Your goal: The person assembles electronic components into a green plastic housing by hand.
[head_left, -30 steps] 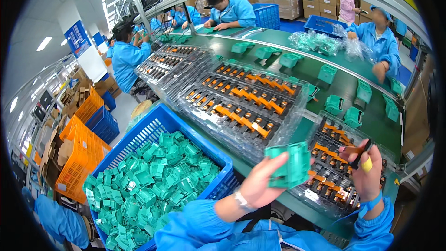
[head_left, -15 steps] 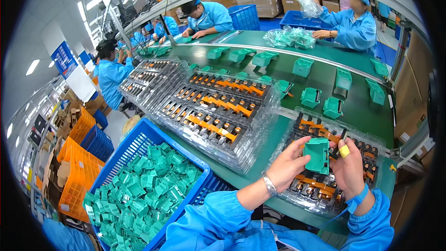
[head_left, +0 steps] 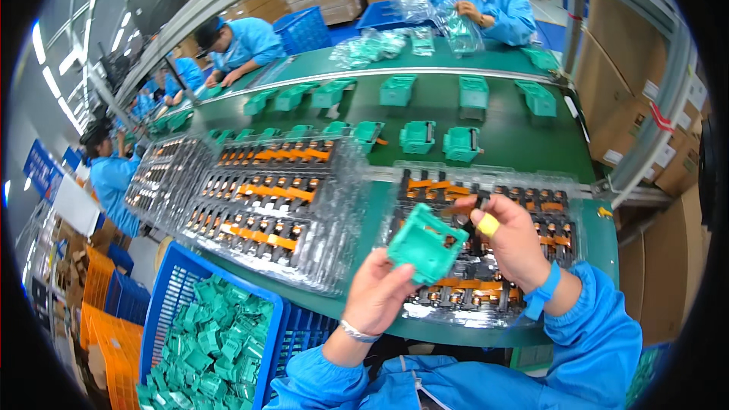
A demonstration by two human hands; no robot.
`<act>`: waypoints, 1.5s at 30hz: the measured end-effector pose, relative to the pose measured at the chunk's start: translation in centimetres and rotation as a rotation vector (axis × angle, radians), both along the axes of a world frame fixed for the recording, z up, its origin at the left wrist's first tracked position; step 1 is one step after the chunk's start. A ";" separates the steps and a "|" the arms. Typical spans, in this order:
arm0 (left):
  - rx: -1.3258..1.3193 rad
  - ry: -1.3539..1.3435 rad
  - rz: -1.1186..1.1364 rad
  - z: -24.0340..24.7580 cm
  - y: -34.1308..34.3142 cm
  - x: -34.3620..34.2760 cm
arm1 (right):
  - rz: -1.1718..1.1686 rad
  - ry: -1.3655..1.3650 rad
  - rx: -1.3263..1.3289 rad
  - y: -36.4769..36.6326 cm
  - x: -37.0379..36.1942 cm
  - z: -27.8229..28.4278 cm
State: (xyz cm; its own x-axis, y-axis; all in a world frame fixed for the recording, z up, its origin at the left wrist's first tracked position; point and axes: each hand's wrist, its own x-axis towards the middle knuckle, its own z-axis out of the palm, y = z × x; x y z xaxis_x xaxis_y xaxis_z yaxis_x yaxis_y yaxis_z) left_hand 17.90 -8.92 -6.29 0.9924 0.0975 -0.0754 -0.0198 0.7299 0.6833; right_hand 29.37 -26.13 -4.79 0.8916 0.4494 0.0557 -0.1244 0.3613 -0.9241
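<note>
A green plastic housing [head_left: 427,252], its hollow side facing up, sits tilted in my left hand [head_left: 372,294], with the thumb pressed over its near edge. Just right of it, my right hand [head_left: 516,244] pinches a small black part [head_left: 477,222] between thumb and fingers. One of those fingers wears a yellow wrap [head_left: 488,224], and a blue strap circles the wrist. Beneath both hands lies a clear plastic tray [head_left: 568,252] filled with black parts and orange strips.
Stacked clear trays [head_left: 334,220] of similar parts stand to the left. A blue crate [head_left: 176,258] heaped with green housings is at lower left. More housings line the green conveyor [head_left: 524,144]. Across it, a co-worker [head_left: 493,7] handles clear bags. A metal post [head_left: 659,129] rises at right.
My hands have drawn apart; the housing is now tilted in the left hand, while the right holds the black part beside it. The whole view has shifted, moving the surroundings leftward.
</note>
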 end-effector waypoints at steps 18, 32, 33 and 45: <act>0.435 -0.057 0.172 -1.8 -0.3 -1.3 | -0.054 -0.838 -0.437 -1.6 -1.6 1.7; 0.428 -0.033 0.069 -1.1 -1.0 -1.7 | 0.001 -0.777 -0.529 -1.6 -1.3 1.0; 0.434 -0.033 0.066 -1.0 -1.0 -1.7 | 0.023 -0.756 -0.531 -1.6 -1.1 0.8; 0.500 -0.036 0.031 -0.2 -0.5 -1.8 | 0.212 -0.358 -0.359 -1.0 -0.9 -0.8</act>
State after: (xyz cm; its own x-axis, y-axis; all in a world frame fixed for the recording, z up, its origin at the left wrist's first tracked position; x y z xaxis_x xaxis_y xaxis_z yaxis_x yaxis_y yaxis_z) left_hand 16.10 -9.47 -6.52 0.9896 0.1424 0.0221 -0.0660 0.3118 0.9478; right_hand 28.51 -27.14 -5.56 0.7329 0.6638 0.1489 0.1847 0.0165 -0.9827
